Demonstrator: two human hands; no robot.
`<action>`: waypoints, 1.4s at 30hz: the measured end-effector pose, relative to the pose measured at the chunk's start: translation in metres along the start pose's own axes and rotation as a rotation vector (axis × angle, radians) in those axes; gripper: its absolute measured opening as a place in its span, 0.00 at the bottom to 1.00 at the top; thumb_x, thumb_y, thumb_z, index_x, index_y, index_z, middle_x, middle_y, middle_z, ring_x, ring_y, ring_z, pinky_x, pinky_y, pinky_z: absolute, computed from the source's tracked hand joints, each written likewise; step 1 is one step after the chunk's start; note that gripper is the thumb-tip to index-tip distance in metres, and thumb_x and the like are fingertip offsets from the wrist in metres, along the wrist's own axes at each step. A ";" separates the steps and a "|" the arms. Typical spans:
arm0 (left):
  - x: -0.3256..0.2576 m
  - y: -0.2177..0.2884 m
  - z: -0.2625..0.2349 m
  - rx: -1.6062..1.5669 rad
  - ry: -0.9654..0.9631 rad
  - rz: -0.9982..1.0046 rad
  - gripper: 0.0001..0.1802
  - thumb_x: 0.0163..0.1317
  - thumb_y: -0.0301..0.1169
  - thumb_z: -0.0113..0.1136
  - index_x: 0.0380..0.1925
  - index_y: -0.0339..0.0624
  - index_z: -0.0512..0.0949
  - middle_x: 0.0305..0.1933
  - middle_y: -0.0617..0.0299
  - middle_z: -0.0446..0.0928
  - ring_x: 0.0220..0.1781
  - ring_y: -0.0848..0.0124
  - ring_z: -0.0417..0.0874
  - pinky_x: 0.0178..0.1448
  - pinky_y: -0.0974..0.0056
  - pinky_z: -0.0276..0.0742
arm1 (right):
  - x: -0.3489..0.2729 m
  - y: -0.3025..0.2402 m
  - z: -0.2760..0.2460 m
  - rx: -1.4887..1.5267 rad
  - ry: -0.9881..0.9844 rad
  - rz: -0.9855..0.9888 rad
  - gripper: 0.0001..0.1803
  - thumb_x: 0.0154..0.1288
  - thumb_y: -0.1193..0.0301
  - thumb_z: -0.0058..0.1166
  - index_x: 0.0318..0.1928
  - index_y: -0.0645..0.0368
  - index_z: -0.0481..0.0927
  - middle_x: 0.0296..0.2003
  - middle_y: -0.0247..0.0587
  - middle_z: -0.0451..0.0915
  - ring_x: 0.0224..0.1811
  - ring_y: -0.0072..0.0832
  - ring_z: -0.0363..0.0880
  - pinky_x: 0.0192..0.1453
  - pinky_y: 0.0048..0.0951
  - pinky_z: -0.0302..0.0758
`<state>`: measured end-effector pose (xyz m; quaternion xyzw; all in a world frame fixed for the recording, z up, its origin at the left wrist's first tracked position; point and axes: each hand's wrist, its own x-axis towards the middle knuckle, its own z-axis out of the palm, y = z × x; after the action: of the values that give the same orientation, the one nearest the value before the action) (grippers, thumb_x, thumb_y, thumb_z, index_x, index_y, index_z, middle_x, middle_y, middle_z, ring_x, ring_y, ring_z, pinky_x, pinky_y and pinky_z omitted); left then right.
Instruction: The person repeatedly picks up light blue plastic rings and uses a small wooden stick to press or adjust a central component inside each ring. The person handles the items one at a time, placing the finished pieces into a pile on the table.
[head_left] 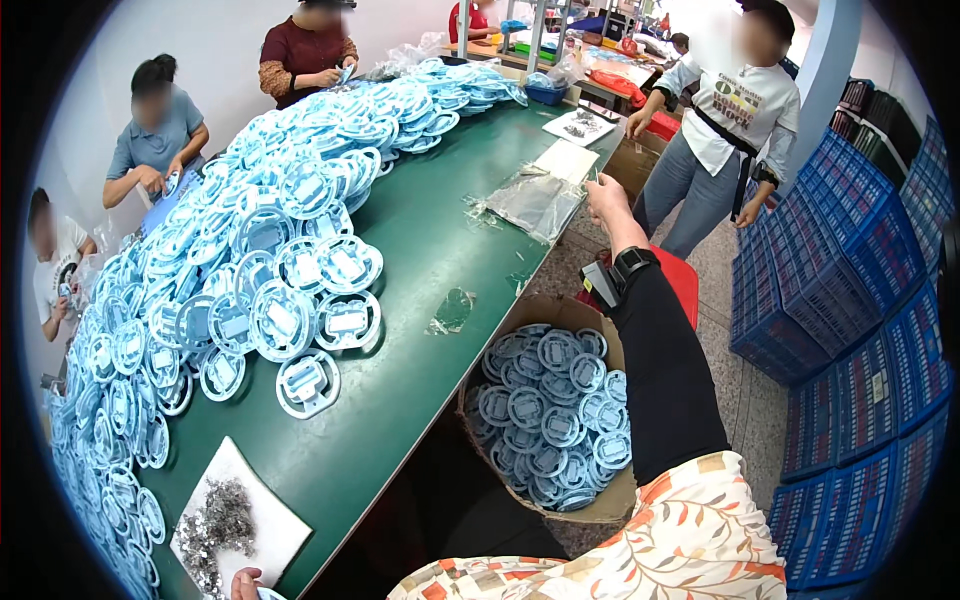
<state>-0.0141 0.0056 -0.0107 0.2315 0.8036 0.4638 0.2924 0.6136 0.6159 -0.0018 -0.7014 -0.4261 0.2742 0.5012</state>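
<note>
My right hand [607, 198] reaches far out over the table's right edge, beside a stack of clear plastic bags [535, 203]. Its fingers are pinched together, and whether they hold anything is too small to tell. A black sleeve and a black wrist device [628, 265] cover that arm. Only a sliver of my left hand [245, 582] shows at the bottom edge, next to a white sheet [270, 525] carrying a heap of small metal clips [215, 525]. A large pile of light-blue round plastic parts [270, 260] covers the left half of the green table [420, 300].
A cardboard box [550, 415] full of the same blue parts stands on the floor by the table. Blue crates [850, 300] are stacked at the right. A person [730, 130] stands at the far end, and three others sit along the left side handling parts.
</note>
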 end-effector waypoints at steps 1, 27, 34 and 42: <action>0.000 0.000 -0.001 -0.005 -0.004 -0.007 0.20 0.75 0.40 0.50 0.52 0.38 0.82 0.40 0.60 0.79 0.36 0.73 0.77 0.40 0.68 0.75 | 0.000 0.003 0.000 0.043 -0.011 0.012 0.13 0.71 0.69 0.46 0.54 0.51 0.74 0.20 0.27 0.63 0.14 0.20 0.62 0.15 0.28 0.59; -0.005 0.005 0.003 0.089 0.006 0.060 0.22 0.75 0.41 0.49 0.54 0.36 0.82 0.48 0.55 0.80 0.46 0.66 0.79 0.51 0.63 0.75 | -0.049 -0.031 0.001 0.184 -0.096 0.038 0.12 0.71 0.71 0.46 0.54 0.52 0.72 0.23 0.26 0.64 0.15 0.16 0.61 0.14 0.23 0.58; -0.014 0.014 0.004 0.017 -0.004 -0.035 0.21 0.74 0.40 0.49 0.53 0.36 0.82 0.47 0.56 0.80 0.45 0.67 0.78 0.50 0.63 0.75 | -0.097 -0.008 0.014 0.417 -0.273 0.085 0.02 0.71 0.70 0.47 0.42 0.50 0.71 0.21 0.26 0.65 0.14 0.16 0.62 0.12 0.21 0.57; -0.014 0.017 0.007 0.038 -0.021 0.010 0.21 0.75 0.40 0.49 0.51 0.35 0.82 0.46 0.57 0.79 0.45 0.68 0.77 0.50 0.64 0.74 | -0.149 0.025 0.024 0.478 -0.365 0.161 0.07 0.73 0.68 0.51 0.50 0.50 0.73 0.23 0.25 0.66 0.15 0.14 0.61 0.14 0.20 0.58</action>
<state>0.0023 0.0090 0.0054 0.2460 0.8080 0.4472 0.2942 0.5292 0.4937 -0.0402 -0.5343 -0.3755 0.5271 0.5438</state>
